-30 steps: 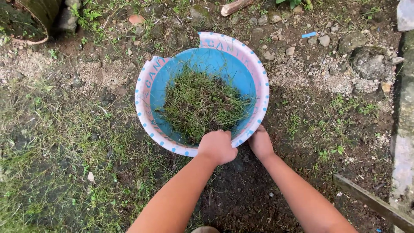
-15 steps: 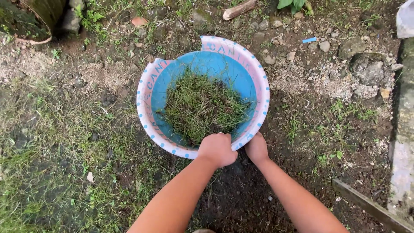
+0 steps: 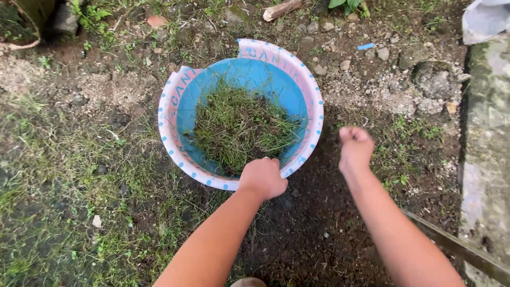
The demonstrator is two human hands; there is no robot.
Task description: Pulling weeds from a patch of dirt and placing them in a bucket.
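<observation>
Since the earlier frame the right hand (image 3: 355, 149) has lifted off the basin's rim and swung out to the right, loosely fisted, holding nothing visible. Leftmost, the blue, pink-rimmed basin (image 3: 313, 114) of pulled grass (image 3: 236, 127) sits on bare soil; the left hand (image 3: 263, 178) clamps its near rim. Weeding seems underway; next likely needs reaching for more grass.

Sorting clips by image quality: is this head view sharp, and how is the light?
Head view: soft, even daylight, no glare or hard shadows; the basin and the grass clippings inside it are sharp; the right hand is slightly motion-blurred, the left hand crisp; the frame edges curve slightly.
</observation>
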